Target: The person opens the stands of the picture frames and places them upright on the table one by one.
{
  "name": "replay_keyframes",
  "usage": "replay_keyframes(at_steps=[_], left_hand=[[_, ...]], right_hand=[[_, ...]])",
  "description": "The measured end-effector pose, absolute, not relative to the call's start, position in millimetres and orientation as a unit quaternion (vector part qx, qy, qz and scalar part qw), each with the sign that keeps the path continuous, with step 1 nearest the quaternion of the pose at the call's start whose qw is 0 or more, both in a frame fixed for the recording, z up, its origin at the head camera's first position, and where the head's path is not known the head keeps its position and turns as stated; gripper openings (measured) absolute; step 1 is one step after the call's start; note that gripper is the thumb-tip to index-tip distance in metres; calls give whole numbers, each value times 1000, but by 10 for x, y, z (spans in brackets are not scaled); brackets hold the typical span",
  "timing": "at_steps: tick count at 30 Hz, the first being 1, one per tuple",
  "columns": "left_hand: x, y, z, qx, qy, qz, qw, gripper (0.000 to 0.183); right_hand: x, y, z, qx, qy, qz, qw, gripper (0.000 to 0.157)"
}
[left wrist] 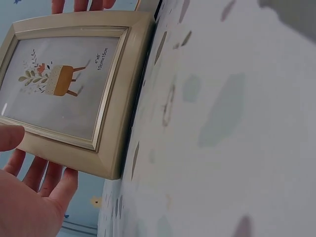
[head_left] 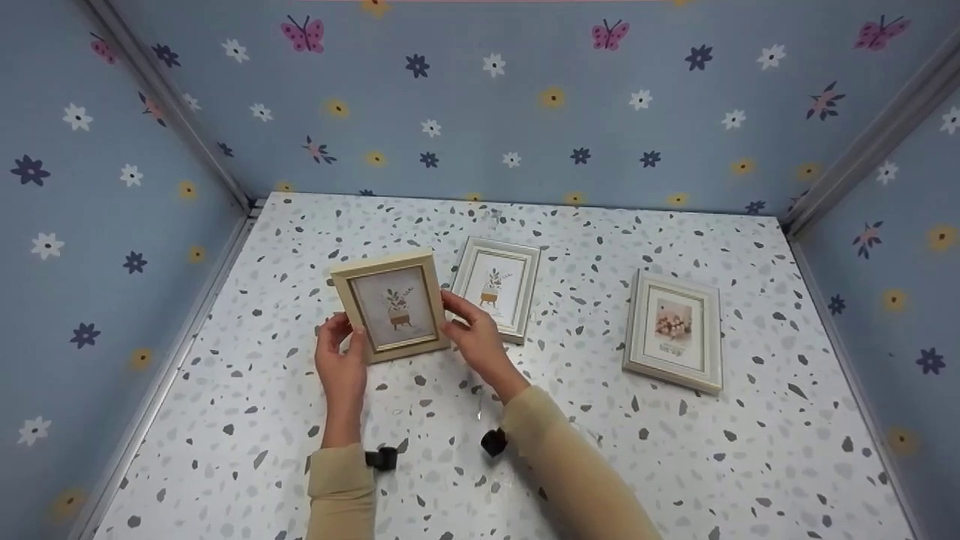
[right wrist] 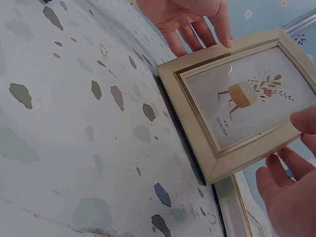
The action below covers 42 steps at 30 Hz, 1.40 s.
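Head: plant print [head_left: 399, 309] inside cream frame [head_left: 409, 349], sides in the pinch of left hand [head_left: 342, 361] and right hand [head_left: 481, 339].

Our left hand [head_left: 343, 361] and right hand [head_left: 481, 342] grip from opposite sides, fingers [left wrist: 65, 187] bent, sleeved forearms [head_left: 341, 480] stretched toward the far edge of the worktop [head_left: 585, 240].

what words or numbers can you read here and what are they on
"4"x6"": on the picture in the held frame
"10cmx15cm": same picture, the line under it
Too blurred to read: the print in the right-hand frame
Middle frame: any print is too small to make out
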State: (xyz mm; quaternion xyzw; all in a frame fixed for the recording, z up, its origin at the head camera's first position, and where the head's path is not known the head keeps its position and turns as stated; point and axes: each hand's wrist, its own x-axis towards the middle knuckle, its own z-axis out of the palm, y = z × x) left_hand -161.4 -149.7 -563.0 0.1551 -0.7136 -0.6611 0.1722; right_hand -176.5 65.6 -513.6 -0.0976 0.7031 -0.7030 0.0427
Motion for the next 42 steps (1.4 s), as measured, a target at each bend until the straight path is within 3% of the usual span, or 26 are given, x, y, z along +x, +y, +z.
replay_keyframes(at_steps=[12,19,32,42], left_hand=[[-1558,-1435,-5484,162,-707,-655,211,28],[-1413,-1313,-5149,163,-703,-651,235,25],[-1486,-1299,-5406,156,-700,-653,244,14],[-1475,-985,-5402,95,-722,-641,242,14]], right_hand=[[-1750,820,-5201,-82,691,-717,25,43],[-1764,884,-5310,-59,688,-723,18,41],[-1621,1076,-5179,-25,721,-693,1,34],[-1724,1260,-5562,13,704,-710,-28,29]])
